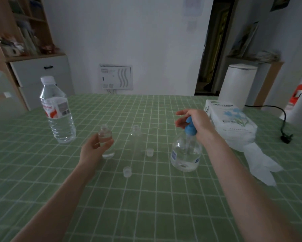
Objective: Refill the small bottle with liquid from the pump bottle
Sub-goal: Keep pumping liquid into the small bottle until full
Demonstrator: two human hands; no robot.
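Note:
My left hand (92, 151) is wrapped around a small clear bottle (107, 142) standing uncapped on the green checked tablecloth, left of centre. A second small clear bottle (136, 141) stands uncapped just to its right, untouched. The round clear pump bottle (186, 154) with a blue pump head (190, 127) stands to the right, partly filled with clear liquid. My right hand (195, 124) rests on the pump head, fingers curled over it and the thumb reaching left. Two small clear caps (149, 152) (127, 171) lie on the cloth between the bottles.
A large capped water bottle (57, 110) stands at the back left. A tissue pack (230, 117) with loose white tissue (258, 161) lies at the right. A black cable and plug (286, 137) lie at the far right edge. A white bin (236, 84) stands behind the table.

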